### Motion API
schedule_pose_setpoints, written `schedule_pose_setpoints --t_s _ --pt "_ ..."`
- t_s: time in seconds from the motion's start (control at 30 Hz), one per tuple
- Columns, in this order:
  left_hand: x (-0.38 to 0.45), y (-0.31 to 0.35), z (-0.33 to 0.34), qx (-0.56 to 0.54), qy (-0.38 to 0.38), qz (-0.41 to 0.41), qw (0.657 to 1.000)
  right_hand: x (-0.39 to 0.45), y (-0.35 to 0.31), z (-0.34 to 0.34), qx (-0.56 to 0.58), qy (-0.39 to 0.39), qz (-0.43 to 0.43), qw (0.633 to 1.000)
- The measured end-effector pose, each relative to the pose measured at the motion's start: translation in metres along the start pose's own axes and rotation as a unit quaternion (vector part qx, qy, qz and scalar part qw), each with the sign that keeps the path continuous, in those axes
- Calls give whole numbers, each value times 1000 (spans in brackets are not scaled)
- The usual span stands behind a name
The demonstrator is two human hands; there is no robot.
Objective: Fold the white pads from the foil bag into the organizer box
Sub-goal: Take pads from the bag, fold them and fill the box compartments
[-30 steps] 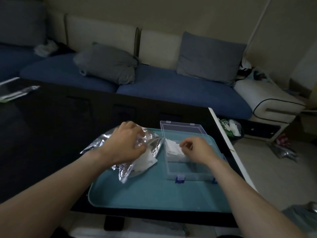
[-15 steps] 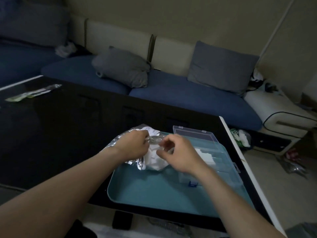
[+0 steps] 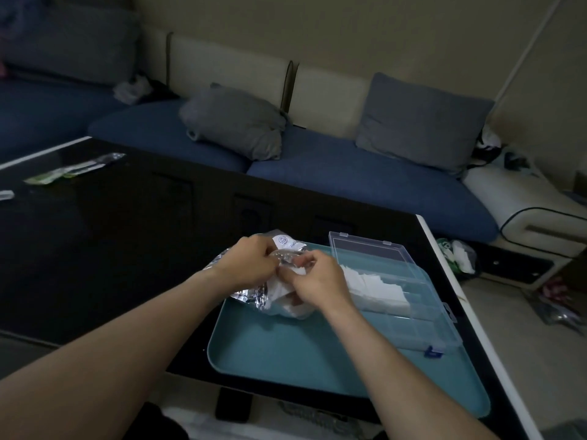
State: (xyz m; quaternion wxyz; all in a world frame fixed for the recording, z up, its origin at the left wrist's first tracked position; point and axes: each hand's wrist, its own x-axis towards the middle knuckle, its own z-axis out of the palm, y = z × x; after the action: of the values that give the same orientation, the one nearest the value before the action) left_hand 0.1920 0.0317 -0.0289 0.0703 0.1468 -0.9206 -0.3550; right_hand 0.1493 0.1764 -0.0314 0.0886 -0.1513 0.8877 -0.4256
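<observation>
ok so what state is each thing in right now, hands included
crinkled silver foil bag: open, lying on the tray's far left corner, held by both hands
left hand: grip pinching the bag's mouth
right hand: grip pinching at the bag's mouth
clear plastic organizer box: lid up, folded white pads inside
teal plastic tray: flat on the black table

Bare tray [image 3: 305, 354] floor spans the near edge; foil bag [image 3: 251, 295] blocks the far-left corner, organizer box [image 3: 409, 315] with raised lid lines the right edge.
</observation>
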Motion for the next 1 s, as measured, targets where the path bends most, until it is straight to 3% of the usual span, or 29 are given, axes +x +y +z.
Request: schedule_pose_setpoints --t_s 0.13,0.5,0.87,0.93,1.0 --pt "-3 2 3 -59 55 -30 996 -3 3 1 33 -8 7 999" --pt "1 7 -1 -38 168 8 985 -4 3 -29 233 38 48 971" --pt "-3 11 -8 -23 183 1 983 -2 21 -70 396 -3 138 908" --pt "-5 14 -13 -25 150 -9 988 -4 21 -78 447 0 128 885" --pt "-10 19 -15 0 58 -41 997 -6 20 -85 490 8 110 865"
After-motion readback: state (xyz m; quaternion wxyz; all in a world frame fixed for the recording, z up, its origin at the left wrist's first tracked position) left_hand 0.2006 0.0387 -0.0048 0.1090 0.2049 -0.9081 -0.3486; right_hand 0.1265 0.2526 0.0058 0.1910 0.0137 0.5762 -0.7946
